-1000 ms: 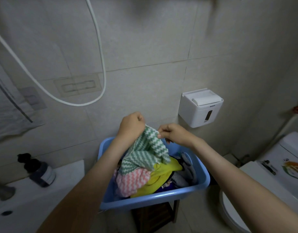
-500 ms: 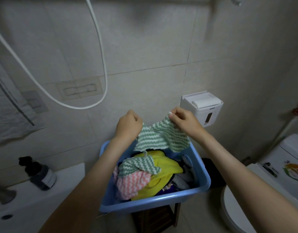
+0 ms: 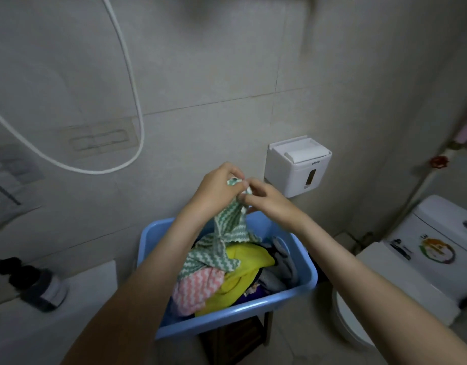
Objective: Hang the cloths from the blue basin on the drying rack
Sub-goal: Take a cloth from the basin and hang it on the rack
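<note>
- Left hand (image 3: pixel 216 191) and right hand (image 3: pixel 266 202): the top of a green-and-white zigzag cloth (image 3: pixel 228 222) is pinched by both, just above the blue plastic basin (image 3: pixel 227 321).
- Inside the basin, near centre: a pink zigzag cloth (image 3: pixel 198 288) and a yellow cloth (image 3: pixel 243 270) are piled.

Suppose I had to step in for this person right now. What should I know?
Left hand: grips the top edge of the green zigzag cloth above the blue basin.
Right hand: pinches the same edge; the cloth's tail hangs into the basin.
In the basin: pink cloth, yellow cloth, grey cloth.
Done: nothing seen hung; drying rack out of view.
Left: hang this cloth, then the rest.
</note>
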A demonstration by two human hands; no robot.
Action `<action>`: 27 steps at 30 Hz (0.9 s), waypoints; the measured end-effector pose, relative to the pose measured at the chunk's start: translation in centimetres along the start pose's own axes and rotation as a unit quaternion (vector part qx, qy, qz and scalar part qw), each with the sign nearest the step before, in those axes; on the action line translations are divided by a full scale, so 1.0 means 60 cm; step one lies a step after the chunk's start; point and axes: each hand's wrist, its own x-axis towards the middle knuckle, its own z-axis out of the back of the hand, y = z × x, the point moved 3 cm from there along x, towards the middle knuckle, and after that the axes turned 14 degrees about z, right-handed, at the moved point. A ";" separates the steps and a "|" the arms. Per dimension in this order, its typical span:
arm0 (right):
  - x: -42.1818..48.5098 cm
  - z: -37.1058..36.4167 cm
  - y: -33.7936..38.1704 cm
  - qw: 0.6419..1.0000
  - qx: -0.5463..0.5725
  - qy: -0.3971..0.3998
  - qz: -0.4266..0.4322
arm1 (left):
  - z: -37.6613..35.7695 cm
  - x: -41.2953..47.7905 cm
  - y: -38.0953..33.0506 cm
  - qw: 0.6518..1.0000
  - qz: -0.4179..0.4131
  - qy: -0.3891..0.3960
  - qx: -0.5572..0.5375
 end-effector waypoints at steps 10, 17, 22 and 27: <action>-0.102 0.139 -0.058 0.953 -0.264 -0.120 -0.093 | -0.112 0.007 -0.090 0.986 -0.086 0.141 -0.013; -0.314 0.258 -0.049 0.890 -0.226 -0.367 -0.149 | -0.257 -0.044 -0.186 0.943 -0.187 0.249 0.115; -0.523 0.305 0.011 0.820 -0.187 -0.519 -0.153 | -0.379 -0.168 -0.261 0.872 -0.282 0.333 0.220; -0.750 0.316 0.068 0.744 -0.194 -0.620 -0.154 | -0.484 -0.312 -0.320 0.841 -0.316 0.372 0.233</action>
